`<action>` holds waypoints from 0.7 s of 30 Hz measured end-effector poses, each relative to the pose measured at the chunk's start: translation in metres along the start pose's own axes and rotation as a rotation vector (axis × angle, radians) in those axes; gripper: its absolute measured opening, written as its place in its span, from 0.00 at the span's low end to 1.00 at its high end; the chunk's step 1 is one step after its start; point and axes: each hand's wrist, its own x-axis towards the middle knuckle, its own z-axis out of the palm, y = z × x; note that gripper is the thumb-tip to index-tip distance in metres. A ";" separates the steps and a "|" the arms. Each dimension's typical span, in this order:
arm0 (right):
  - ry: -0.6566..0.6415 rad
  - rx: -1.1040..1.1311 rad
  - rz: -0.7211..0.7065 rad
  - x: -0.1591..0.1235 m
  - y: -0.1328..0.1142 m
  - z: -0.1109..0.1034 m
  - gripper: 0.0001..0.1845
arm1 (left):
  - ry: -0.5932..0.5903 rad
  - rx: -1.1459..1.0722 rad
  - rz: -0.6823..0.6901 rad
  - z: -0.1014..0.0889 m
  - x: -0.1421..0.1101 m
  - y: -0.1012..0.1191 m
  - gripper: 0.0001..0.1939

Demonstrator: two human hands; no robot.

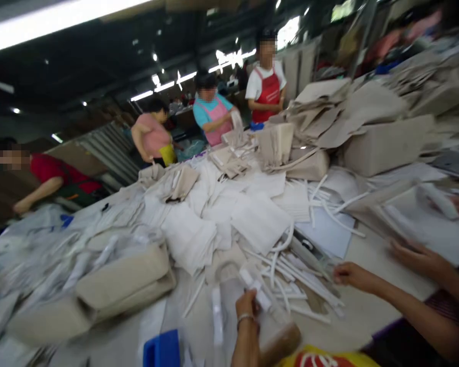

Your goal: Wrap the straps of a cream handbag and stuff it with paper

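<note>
My left hand (247, 307), with a band at the wrist, is closed around a white strip (255, 289) over the near part of the table. A pale, filmy sheet lies just beside it, too blurred to name. My right hand (352, 275) is above the table to the right, its fingers curled in; what they hold, if anything, does not show. White cord-like strips (304, 285) lie loose between the two hands. Beyond them are spread stacks of white fabric pieces (263, 216). A blurred brown rounded shape (283, 342) is near my left forearm.
A blue box-like object (161, 349) is at the near edge. Beige folded fabric bundles (126, 285) are on the left, with a tall beige pile (386, 142) at the right. A co-worker's hands (418, 257) work close on my right. Several people stand across the table.
</note>
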 end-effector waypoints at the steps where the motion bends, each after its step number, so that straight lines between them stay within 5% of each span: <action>1: -0.079 0.022 -0.063 0.011 -0.015 0.008 0.13 | 0.000 -0.036 -0.021 -0.010 0.000 -0.013 0.11; 5: -0.384 0.049 -0.312 0.059 -0.094 0.051 0.15 | -0.051 -0.122 -0.009 -0.022 0.010 -0.034 0.12; 9: -0.520 -0.088 -0.406 0.091 -0.145 0.092 0.12 | -0.047 -0.117 -0.011 -0.018 0.017 -0.034 0.12; 14: -0.509 -0.271 -0.416 0.110 -0.152 0.117 0.07 | -0.040 -0.070 -0.006 -0.018 0.019 -0.038 0.11; 21: -0.476 -0.514 -0.363 0.118 -0.156 0.125 0.08 | -0.056 0.006 0.006 -0.019 0.023 -0.040 0.11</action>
